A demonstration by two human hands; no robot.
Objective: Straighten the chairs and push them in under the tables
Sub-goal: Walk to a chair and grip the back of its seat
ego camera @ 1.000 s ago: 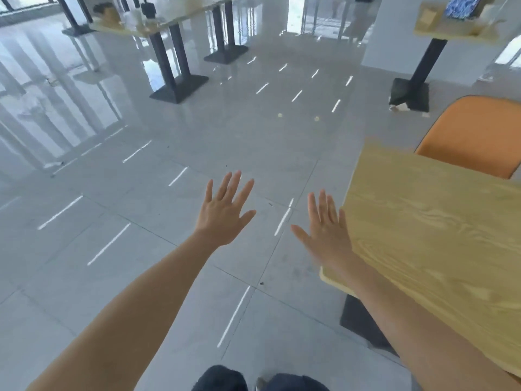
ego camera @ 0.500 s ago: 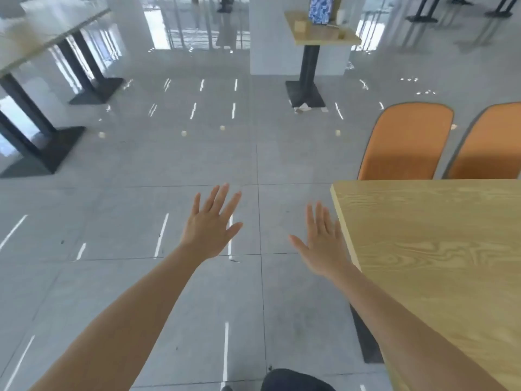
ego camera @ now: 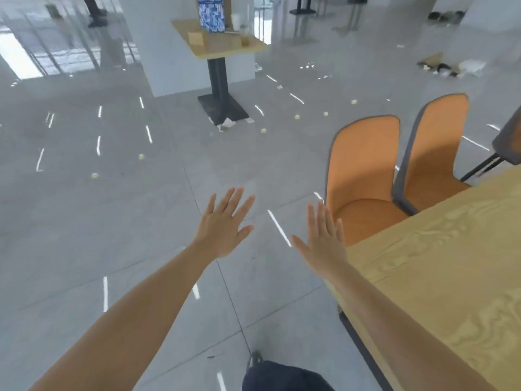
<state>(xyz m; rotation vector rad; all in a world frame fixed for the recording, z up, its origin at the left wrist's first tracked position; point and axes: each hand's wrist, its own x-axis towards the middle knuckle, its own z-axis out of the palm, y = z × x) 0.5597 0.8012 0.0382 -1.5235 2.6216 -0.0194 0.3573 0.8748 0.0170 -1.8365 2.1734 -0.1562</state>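
Note:
Two orange chairs stand side by side at the far edge of a light wooden table (ego camera: 451, 272) on my right. The nearer chair (ego camera: 363, 165) and the farther chair (ego camera: 434, 148) have their seats partly under the tabletop. My left hand (ego camera: 222, 224) is stretched out over the grey floor, fingers spread, holding nothing. My right hand (ego camera: 324, 238) is also flat and empty, just left of the table corner and a short way in front of the nearer chair's seat, not touching it.
A small wooden table (ego camera: 222, 43) on a black post stands ahead against a white pillar, with a box and cups on it. A dark chair (ego camera: 507, 142) shows at the right edge. Small scraps and litter (ego camera: 442, 66) lie on the tiled floor.
My view has swung to the right, bringing both orange chairs and the small table ahead into sight. Both hands have stayed spread and empty, held out in front.

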